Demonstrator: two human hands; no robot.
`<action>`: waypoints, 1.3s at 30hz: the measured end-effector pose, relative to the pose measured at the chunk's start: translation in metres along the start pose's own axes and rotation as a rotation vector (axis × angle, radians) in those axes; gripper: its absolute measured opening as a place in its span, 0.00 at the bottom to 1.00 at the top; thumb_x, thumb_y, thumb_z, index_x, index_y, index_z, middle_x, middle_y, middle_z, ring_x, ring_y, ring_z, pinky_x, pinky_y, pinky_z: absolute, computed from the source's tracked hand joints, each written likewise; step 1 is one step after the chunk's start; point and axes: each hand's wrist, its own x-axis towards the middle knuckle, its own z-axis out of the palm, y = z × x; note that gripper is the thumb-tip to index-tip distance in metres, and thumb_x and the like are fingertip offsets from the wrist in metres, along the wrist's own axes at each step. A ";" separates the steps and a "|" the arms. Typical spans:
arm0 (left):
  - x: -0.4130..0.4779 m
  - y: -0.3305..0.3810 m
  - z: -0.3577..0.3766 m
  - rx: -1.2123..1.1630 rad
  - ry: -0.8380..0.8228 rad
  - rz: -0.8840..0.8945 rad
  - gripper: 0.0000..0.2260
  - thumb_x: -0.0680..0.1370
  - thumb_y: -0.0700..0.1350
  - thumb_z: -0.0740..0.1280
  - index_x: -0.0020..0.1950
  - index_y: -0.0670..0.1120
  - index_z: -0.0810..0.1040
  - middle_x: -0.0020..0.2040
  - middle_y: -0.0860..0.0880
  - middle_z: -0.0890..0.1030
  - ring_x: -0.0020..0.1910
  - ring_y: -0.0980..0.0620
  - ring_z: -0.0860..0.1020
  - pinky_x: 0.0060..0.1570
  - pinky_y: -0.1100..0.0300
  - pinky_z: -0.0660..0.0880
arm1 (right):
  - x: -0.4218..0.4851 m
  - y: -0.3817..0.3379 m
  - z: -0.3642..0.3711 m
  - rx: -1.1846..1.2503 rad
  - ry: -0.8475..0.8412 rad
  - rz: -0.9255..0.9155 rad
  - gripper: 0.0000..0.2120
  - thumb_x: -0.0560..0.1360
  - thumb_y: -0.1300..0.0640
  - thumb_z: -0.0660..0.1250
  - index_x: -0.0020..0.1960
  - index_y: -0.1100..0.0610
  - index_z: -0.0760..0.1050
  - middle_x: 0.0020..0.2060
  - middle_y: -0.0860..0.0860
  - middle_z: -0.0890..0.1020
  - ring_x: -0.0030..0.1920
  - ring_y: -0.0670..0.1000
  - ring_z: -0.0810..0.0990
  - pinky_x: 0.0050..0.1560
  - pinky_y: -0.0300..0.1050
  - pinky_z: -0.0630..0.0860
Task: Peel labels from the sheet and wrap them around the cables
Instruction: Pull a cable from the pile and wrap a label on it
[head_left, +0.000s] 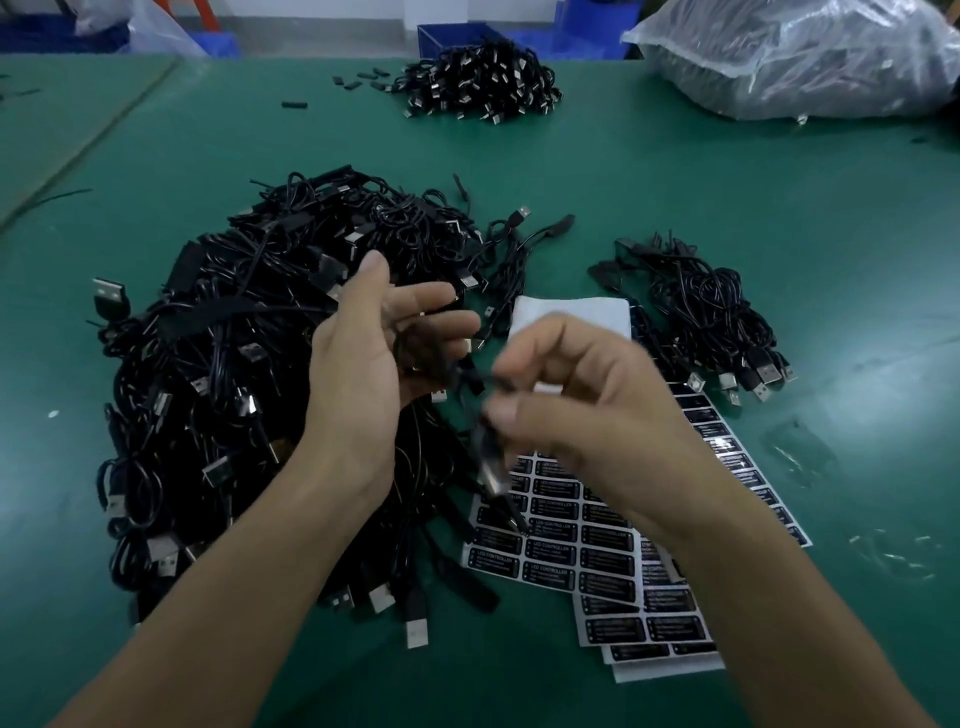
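A black cable (467, 376) runs between both hands above the table, blurred by motion. My left hand (374, 358) holds its upper part with the thumb raised and fingers loosely curled round it. My right hand (576, 400) pinches the lower part between thumb and fingertips; the cable's plug end (493, 475) hangs below. Sheets of black labels (582, 561) lie fanned out under my right wrist. A large heap of black USB cables (249, 374) sits to the left.
A smaller bundle of cables (711, 312) lies at the right, a white sheet (571, 312) behind my right hand. Another cable pile (483, 83) and a clear plastic bag (810, 57) sit at the far edge of the green table (779, 197). Blue bins stand beyond.
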 end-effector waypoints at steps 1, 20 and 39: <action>0.001 0.001 -0.001 -0.026 0.004 -0.003 0.23 0.85 0.58 0.53 0.50 0.45 0.83 0.42 0.45 0.87 0.38 0.50 0.84 0.38 0.57 0.81 | -0.005 0.002 -0.005 -0.038 -0.080 0.082 0.11 0.71 0.73 0.71 0.44 0.58 0.77 0.35 0.52 0.82 0.34 0.52 0.82 0.37 0.43 0.82; -0.002 -0.007 0.000 0.251 -0.167 0.069 0.14 0.86 0.45 0.56 0.55 0.49 0.83 0.29 0.54 0.63 0.25 0.59 0.59 0.23 0.68 0.59 | -0.019 0.013 -0.059 -0.846 0.684 0.191 0.10 0.75 0.49 0.71 0.55 0.47 0.80 0.44 0.40 0.82 0.43 0.38 0.80 0.43 0.38 0.73; -0.006 -0.033 -0.002 0.673 -0.338 0.197 0.11 0.85 0.47 0.58 0.45 0.52 0.77 0.24 0.57 0.67 0.22 0.59 0.63 0.23 0.65 0.63 | -0.007 0.030 -0.040 -0.625 0.469 0.182 0.18 0.69 0.57 0.77 0.55 0.46 0.75 0.46 0.43 0.83 0.45 0.43 0.82 0.43 0.40 0.79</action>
